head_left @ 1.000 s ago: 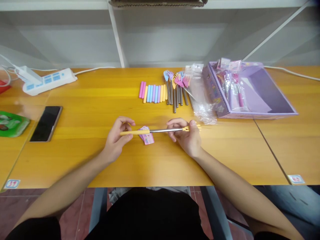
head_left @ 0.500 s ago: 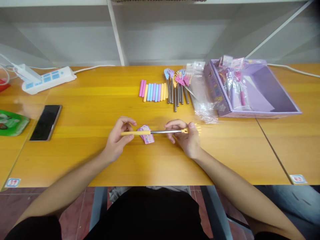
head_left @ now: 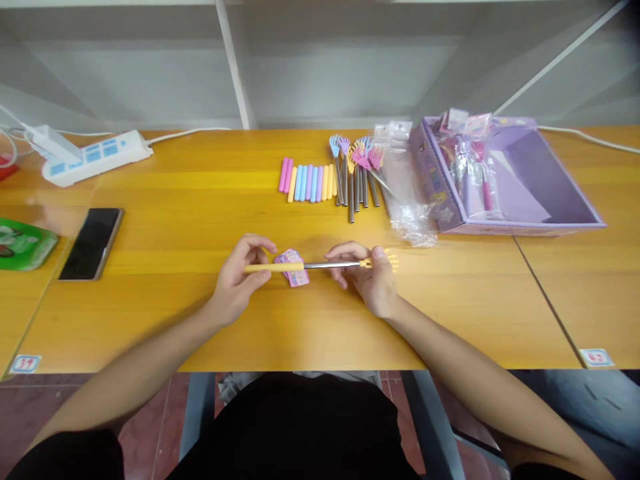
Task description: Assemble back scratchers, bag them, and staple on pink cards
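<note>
Item: one back scratcher, yellow handle, metal rod, yellow claw head, held roughly level between your two hands above the table, handle to your left, claw to your right.

Left hand: your thumb and curled fingers lightly pinch the far end of the handle; most of its length extends from the grip toward the right. Index finger arched above the handle, palm turned inward, forearm slanting up from the lower left.

Right hand: your thumb presses over the base of the claw, the fingers curled behind the rod; the claw's prongs stick out past the thumb. Forearm slanting in from the lower right.

Cards, pink and purple: a small overlapping stack, partly covered by the handle in this view; whether the two touch, you cannot tell.

Beyond your hands: a row of coloured handles, pink, yellow, blue and purple, side by side; just right of it, a bunch of claw-headed rods; next, clear plastic bags; then a purple box with bagged scratchers at its left.

Far left: a phone, lying flat, near a white power strip.
</note>
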`<state>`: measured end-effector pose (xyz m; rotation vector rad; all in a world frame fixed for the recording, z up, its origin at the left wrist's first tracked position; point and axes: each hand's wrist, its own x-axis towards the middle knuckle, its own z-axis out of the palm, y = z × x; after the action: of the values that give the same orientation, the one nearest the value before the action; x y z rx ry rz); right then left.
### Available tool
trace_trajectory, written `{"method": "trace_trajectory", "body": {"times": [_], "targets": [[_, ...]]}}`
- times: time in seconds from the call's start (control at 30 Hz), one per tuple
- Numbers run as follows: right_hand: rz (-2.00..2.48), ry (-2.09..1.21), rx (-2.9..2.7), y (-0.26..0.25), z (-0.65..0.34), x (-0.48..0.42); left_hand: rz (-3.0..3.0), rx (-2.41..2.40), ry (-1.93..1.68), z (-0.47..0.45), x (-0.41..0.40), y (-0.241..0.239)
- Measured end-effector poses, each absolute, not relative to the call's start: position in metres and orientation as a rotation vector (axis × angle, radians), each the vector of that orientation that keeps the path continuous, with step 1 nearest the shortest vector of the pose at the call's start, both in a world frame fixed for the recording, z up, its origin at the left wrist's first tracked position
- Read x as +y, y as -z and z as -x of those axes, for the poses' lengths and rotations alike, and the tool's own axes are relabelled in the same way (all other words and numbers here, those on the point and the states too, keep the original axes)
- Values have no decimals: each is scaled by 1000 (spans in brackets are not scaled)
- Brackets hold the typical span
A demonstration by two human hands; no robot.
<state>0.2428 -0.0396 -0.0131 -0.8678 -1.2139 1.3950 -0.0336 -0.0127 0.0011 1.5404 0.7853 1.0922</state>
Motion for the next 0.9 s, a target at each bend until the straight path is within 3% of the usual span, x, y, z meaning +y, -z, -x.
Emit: {"method": "trace_trajectory", "body": {"times": [0.9], "targets": [[856,-1468,-1256,19,-236,-46,-1617,773,-1045,28,-16,-9]]}}
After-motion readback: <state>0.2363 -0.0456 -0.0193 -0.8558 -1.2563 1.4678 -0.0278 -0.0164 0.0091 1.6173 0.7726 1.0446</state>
